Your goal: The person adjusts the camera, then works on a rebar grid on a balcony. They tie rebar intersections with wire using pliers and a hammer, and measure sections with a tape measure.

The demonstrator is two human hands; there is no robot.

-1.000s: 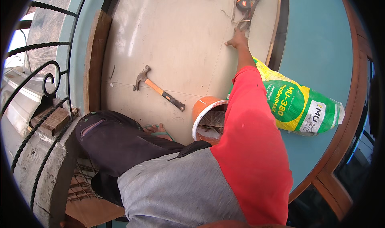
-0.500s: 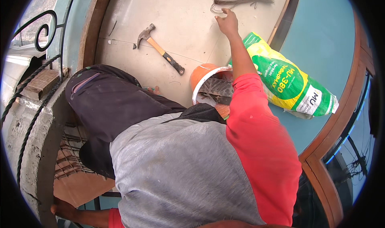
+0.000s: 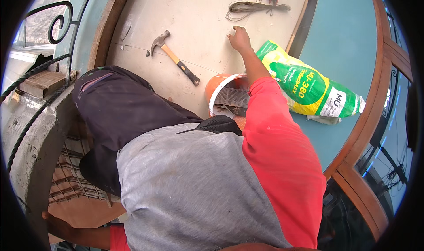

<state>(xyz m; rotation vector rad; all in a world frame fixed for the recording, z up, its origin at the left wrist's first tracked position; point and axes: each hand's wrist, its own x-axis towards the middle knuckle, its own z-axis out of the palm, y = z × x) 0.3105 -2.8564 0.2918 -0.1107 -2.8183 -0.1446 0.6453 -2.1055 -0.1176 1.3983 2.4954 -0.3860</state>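
I see the right hand (image 3: 240,38) stretched out at the end of a red-sleeved arm, fingers curled onto the pale beige floor slab (image 3: 198,26), pinching something small and whitish that I cannot identify. The left hand (image 3: 59,226) sits at seven o'clock, its grip unclear. A claw hammer with wooden handle (image 3: 174,62) lies at nine o'clock of the right hand, apart.

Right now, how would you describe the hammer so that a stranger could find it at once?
Look at the large pale floor slab that fills the upper middle of the view. The hammer lies flat on it, left of the orange bucket and apart from the right hand. It alone has a metal claw head, a wooden shaft and a black grip.
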